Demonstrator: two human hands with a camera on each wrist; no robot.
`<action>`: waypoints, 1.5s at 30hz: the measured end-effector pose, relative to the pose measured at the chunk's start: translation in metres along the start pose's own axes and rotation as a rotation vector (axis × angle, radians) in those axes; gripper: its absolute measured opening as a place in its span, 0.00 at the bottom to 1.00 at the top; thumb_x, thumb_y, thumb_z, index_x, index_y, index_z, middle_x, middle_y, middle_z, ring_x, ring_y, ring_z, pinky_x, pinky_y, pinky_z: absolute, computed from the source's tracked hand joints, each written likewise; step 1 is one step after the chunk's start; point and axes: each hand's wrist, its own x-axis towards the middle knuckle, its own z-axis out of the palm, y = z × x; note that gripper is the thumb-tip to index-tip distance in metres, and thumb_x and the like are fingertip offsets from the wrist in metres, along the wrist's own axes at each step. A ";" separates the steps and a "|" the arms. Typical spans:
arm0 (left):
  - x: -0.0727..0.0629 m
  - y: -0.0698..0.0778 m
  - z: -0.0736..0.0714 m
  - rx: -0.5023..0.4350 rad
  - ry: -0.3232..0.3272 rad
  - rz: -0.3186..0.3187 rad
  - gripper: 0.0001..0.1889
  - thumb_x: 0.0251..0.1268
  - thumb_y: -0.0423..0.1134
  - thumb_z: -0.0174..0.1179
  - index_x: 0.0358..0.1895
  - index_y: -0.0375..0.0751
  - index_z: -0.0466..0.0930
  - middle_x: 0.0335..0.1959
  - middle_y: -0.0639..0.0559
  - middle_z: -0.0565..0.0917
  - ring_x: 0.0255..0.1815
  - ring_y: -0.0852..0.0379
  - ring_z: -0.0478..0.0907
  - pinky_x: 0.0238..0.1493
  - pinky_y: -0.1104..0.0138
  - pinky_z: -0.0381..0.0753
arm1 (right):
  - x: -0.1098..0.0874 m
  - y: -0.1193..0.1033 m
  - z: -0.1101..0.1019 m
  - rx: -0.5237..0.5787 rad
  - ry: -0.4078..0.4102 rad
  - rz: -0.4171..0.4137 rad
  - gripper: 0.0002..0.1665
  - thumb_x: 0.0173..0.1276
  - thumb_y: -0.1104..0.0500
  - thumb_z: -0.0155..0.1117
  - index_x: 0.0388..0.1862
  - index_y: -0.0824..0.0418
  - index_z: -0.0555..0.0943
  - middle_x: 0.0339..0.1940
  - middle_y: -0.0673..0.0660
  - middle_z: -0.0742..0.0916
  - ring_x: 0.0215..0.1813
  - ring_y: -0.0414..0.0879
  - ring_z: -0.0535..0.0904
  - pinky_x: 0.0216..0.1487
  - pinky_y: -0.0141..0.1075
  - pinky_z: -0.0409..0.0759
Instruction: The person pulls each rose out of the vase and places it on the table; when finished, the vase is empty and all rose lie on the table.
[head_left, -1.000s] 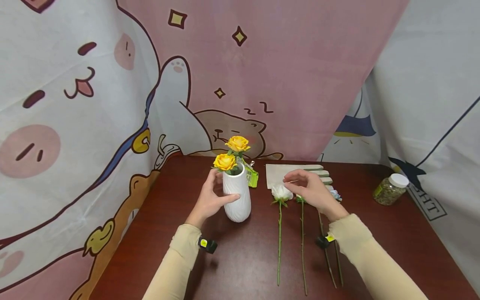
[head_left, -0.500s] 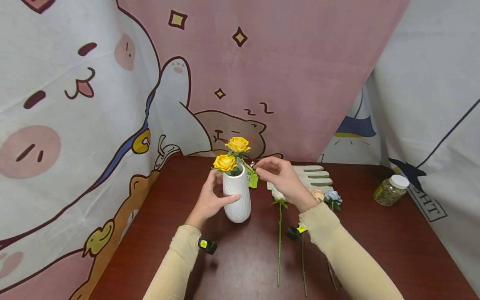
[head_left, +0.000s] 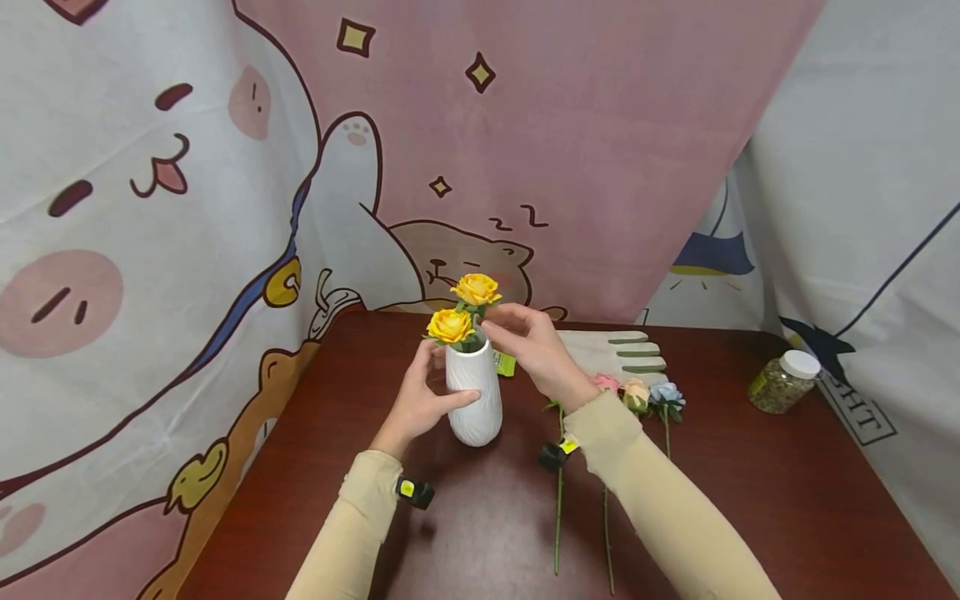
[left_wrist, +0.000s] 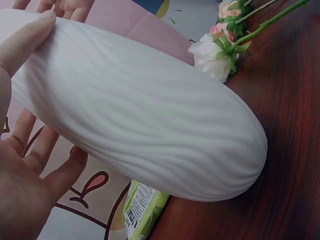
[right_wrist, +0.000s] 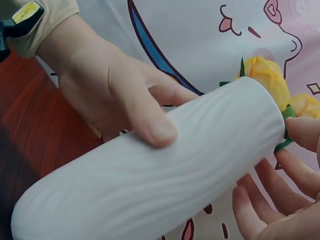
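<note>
My left hand point(head_left: 423, 392) grips the white ribbed vase point(head_left: 476, 408), its thumb across the near side and its fingers around the far side. The vase stands slightly tilted on the table. Two yellow roses rise from its mouth, one higher rose point(head_left: 476, 289) and one lower rose point(head_left: 450, 325). At the right of the rim is my right hand point(head_left: 536, 346), thumb and fingers apart and bent beside the roses' leaves. In the right wrist view, the right thumb point(right_wrist: 302, 132) lies at the vase's lip, close to a green leaf point(right_wrist: 284, 145).
On the right lie long-stemmed flowers: a white rose point(left_wrist: 212, 57), a pink one point(head_left: 606, 382), a peach one point(head_left: 636, 393) and a blue one point(head_left: 666, 395). Behind them is a pale glove point(head_left: 600, 350). A lidded jar point(head_left: 782, 381) stands far right; a green packet point(head_left: 505, 363) sits behind the vase.
My right hand has moved left from over the white rose to the vase's rim, uncovering the pink, peach and blue flowers. My left hand and the vase have stayed in place.
</note>
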 end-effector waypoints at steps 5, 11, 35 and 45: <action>0.000 0.001 0.000 0.002 0.001 0.009 0.43 0.54 0.28 0.79 0.71 0.39 0.64 0.59 0.36 0.81 0.62 0.35 0.78 0.67 0.41 0.74 | 0.005 -0.005 0.008 -0.056 -0.015 0.035 0.23 0.77 0.56 0.67 0.66 0.64 0.81 0.63 0.61 0.85 0.63 0.54 0.81 0.67 0.53 0.78; 0.000 0.003 0.000 -0.010 -0.002 0.011 0.42 0.54 0.28 0.79 0.70 0.39 0.64 0.59 0.35 0.82 0.62 0.33 0.78 0.66 0.40 0.74 | 0.008 -0.007 0.012 -0.070 -0.020 0.046 0.20 0.78 0.59 0.65 0.63 0.66 0.83 0.61 0.61 0.87 0.59 0.51 0.82 0.60 0.46 0.80; 0.000 0.002 0.000 -0.014 -0.002 0.001 0.41 0.53 0.27 0.79 0.69 0.38 0.65 0.60 0.35 0.81 0.61 0.33 0.78 0.66 0.40 0.74 | 0.005 -0.018 0.015 0.004 0.048 -0.043 0.22 0.78 0.63 0.64 0.69 0.65 0.80 0.63 0.63 0.86 0.65 0.53 0.83 0.69 0.52 0.78; 0.001 -0.002 0.001 -0.010 0.002 0.006 0.40 0.52 0.27 0.79 0.67 0.39 0.65 0.60 0.35 0.82 0.61 0.34 0.79 0.66 0.40 0.75 | -0.001 -0.033 0.015 0.149 0.078 -0.131 0.16 0.81 0.62 0.61 0.61 0.69 0.80 0.47 0.57 0.88 0.51 0.46 0.87 0.64 0.50 0.82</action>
